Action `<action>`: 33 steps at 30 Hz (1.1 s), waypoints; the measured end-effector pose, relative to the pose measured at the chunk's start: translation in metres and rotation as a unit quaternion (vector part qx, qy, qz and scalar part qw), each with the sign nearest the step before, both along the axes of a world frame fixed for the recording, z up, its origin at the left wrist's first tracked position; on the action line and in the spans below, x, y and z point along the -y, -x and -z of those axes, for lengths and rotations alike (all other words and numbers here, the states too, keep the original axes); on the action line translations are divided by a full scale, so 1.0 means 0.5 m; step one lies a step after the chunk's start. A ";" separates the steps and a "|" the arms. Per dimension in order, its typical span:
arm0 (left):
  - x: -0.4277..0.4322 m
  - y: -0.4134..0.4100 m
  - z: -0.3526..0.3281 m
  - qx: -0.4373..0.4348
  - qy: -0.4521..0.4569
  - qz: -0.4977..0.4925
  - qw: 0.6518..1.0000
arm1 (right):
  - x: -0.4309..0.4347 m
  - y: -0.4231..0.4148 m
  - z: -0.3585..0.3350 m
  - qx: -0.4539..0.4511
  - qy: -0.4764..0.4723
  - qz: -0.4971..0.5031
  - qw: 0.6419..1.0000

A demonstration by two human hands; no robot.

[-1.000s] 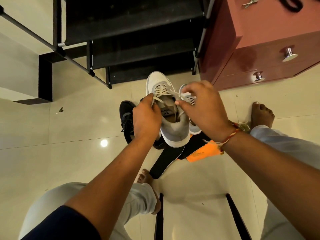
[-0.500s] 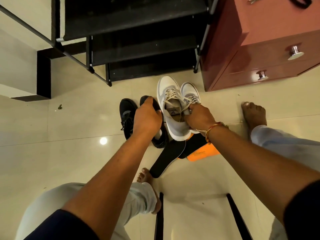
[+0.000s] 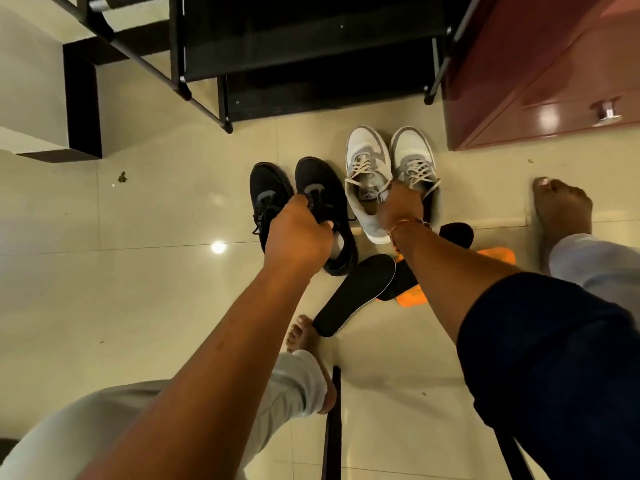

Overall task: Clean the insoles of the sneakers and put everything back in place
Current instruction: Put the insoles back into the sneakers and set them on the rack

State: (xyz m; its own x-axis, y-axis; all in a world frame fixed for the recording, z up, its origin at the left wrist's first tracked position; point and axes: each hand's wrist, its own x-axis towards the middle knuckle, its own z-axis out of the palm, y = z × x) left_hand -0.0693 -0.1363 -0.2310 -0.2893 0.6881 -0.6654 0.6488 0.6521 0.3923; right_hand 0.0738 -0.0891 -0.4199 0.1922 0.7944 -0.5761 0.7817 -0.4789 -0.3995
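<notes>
At the far left, a small green scrap (image 3: 122, 176) lies on the shiny cream floor tiles (image 3: 138, 289), and a black shoe rack (image 3: 311, 46) stands at the top of the view. In the middle, two black sneakers are side by side with their toes towards the rack. The left black sneaker (image 3: 268, 194) stands free on the floor. The left hand (image 3: 298, 233) has its fingers curled tightly around the tongue and laces of the right black sneaker (image 3: 325, 188); whether its heel is off the floor cannot be told. Below this shoe, a black insole (image 3: 356, 294) lies flat on the tiles, with its end near the toes of a bare left foot (image 3: 304, 337). Just to the right, the grey sneakers (image 3: 369, 168) stand together on the floor. The right hand (image 3: 398, 209), with a thread bracelet (image 3: 408, 223) on the wrist, reaches between them, its fingers bent onto their inner collars in a grip. A second black insole (image 3: 457, 232) and an orange cloth (image 3: 498, 254) lie partly hidden under the right forearm. Further right are a bare right foot (image 3: 561, 209) and a red-brown drawer cabinet (image 3: 554, 81) with a metal knob (image 3: 606, 110).
</notes>
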 end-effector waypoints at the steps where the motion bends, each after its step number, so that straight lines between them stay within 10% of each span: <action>1: 0.002 0.004 0.004 0.001 0.004 -0.002 1.000 | 0.002 0.002 0.004 -0.004 0.003 0.000 1.000; 13: 0.012 0.024 0.024 0.041 -0.002 -0.051 0.998 | 0.104 0.045 0.034 0.027 -0.117 -0.028 0.992; 19: 0.022 0.027 0.027 0.025 0.003 -0.045 0.999 | 0.148 0.124 0.085 -0.067 0.149 -0.055 0.985; 33: 0.019 0.037 0.034 0.018 -0.017 -0.031 0.999 | 0.093 0.154 0.018 -0.069 0.175 -0.042 0.981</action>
